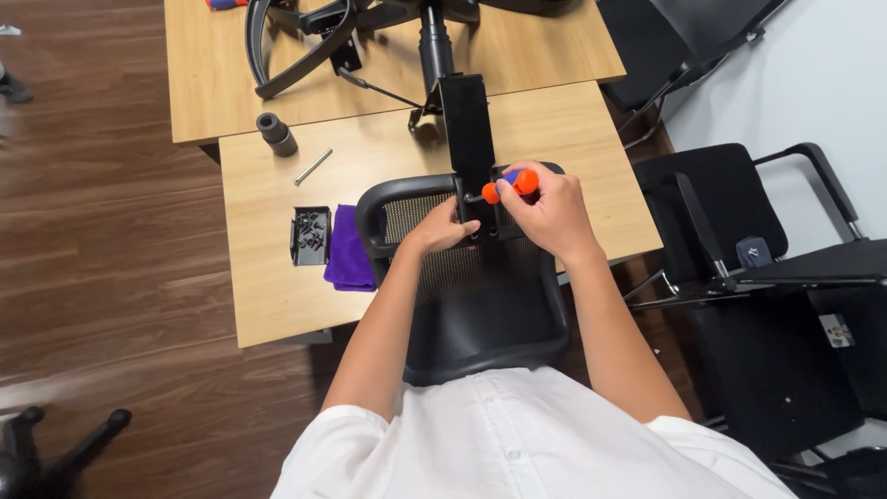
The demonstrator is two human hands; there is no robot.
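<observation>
Above the black mesh chair back [480, 305], my right fingers [545, 208] clamp the smooth orange screwdriver handle [511, 184], left fingers [453, 226] pinching its bracket [469, 139].

Room: wood floor, white wall.
Dark plank floor [102, 231] left of the light wooden surface [277, 296]; black chairs [739, 212] right of it, against the white wall [813, 74].

Orange-and-blue screwdriver handle [511, 183], black mesh chair back [480, 286], purple cloth [349, 259], light wood-grain surface [277, 296], white shirt [517, 434].
</observation>
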